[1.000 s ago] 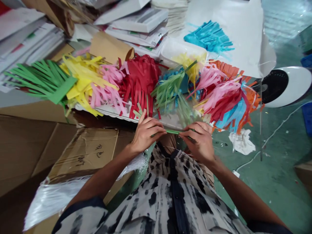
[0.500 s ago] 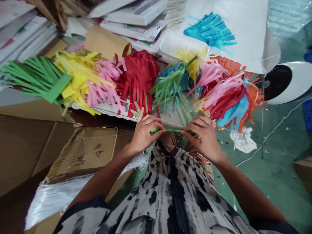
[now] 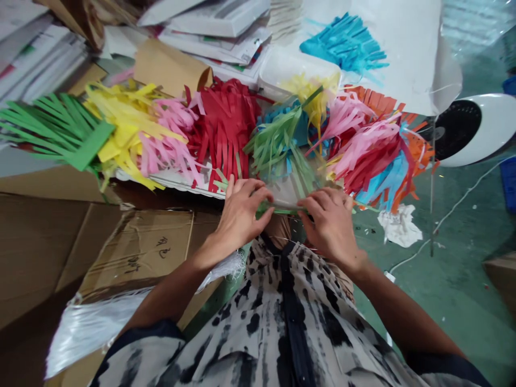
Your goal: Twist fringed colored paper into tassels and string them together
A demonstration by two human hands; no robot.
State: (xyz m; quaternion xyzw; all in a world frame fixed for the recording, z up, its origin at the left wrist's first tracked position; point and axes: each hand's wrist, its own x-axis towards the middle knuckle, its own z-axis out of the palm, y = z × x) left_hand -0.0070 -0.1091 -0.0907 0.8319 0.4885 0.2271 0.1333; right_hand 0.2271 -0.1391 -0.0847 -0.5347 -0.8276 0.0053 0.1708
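Note:
At the near edge of the table, my left hand [image 3: 244,210] curls its fingers and thumb around a green paper strip [image 3: 285,211]. Green shows between its thumb and fingertips. My right hand [image 3: 329,216] is bent over the strip's other part, thumb below and fingers above. The strip runs low between both hands, and much of it is hidden under the fingers. Just beyond lies a light green fringed paper tassel [image 3: 278,141], its strands hanging toward my hands. A red tassel [image 3: 229,126] lies to its left, and pink tassels [image 3: 373,142] lie to its right.
Green [image 3: 52,129] and yellow fringes [image 3: 124,129] lie farther left, a blue fringe [image 3: 342,45] at the back. White packets [image 3: 217,32] are stacked behind. A cardboard box [image 3: 137,242] stands left below the table. A white-and-black rounded object [image 3: 475,129] and crumpled paper [image 3: 401,226] are at right.
The fingers of both hands have shifted slightly on the green strip and lie a little flatter, the thumbs looser. The tassels keep their places on the table.

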